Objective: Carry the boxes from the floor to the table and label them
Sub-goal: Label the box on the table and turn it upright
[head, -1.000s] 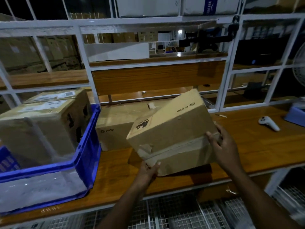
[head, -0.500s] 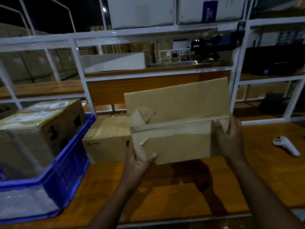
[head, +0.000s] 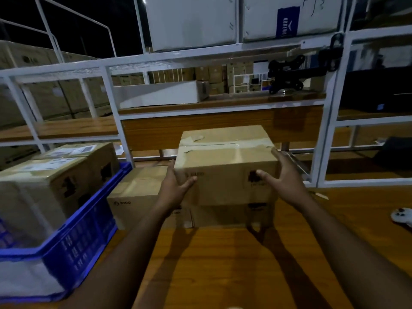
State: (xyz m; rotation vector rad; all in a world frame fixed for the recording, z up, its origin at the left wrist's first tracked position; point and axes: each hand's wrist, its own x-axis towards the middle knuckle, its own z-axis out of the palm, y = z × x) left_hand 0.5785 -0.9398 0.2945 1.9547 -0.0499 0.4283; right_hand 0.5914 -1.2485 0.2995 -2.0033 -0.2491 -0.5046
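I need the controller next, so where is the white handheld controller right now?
In the head view the white controller lies on the wooden table at the far right edge of the picture, right of the right hand and the stacked boxes.

Both forearms reach forward from the lower corners of the view, bare and nearly straight, drawing closer together toward the wrists. The left hand (head: 176, 186) stands on edge, palm turned inward to the right, fingers together and pointing ahead, thumb spread out to the right. The right hand (head: 283, 177) mirrors it, palm turned inward to the left, fingers extended and slightly fanned, thumb stretched to the left. Both hands are spread flat rather than curled, level with each other and well apart.
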